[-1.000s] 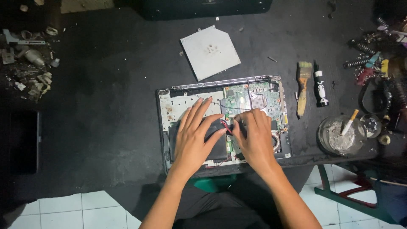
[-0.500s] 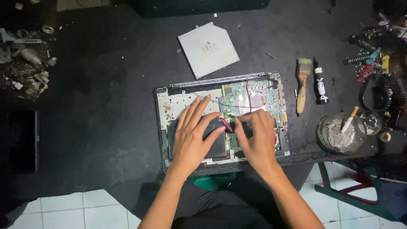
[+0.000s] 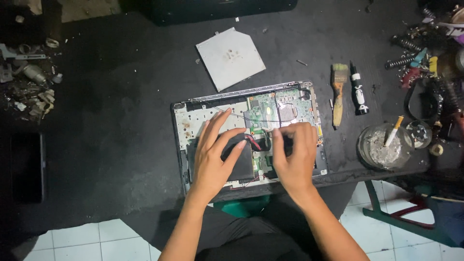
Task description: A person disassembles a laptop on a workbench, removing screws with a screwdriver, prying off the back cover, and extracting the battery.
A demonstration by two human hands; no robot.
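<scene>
Far out to the left of my hands I see a heap of small metal scrap parts (image 3: 29,77) on the dark table (image 3: 111,121), well apart from the work. Closer in, my left hand (image 3: 215,157) lies flat with fingers spread on the opened laptop chassis (image 3: 193,121), palm down over the black panel in its lower half; it clasps nothing, it only presses. Up and away from that hand lies a flat grey drive cover (image 3: 230,58), clear of the chassis. Just beside my left fingertips, red and black wires (image 3: 252,143) run between the two hands. My right hand (image 3: 294,157) sits over the lower edge of the green circuit board (image 3: 278,108), fingers curled down; I cannot tell whether they pinch anything beneath them. Right of that hand, off the chassis, lie a paintbrush (image 3: 338,92) and a black screwdriver (image 3: 358,94) side by side, then a glass ashtray (image 3: 382,147) nearer the table edge.
</scene>
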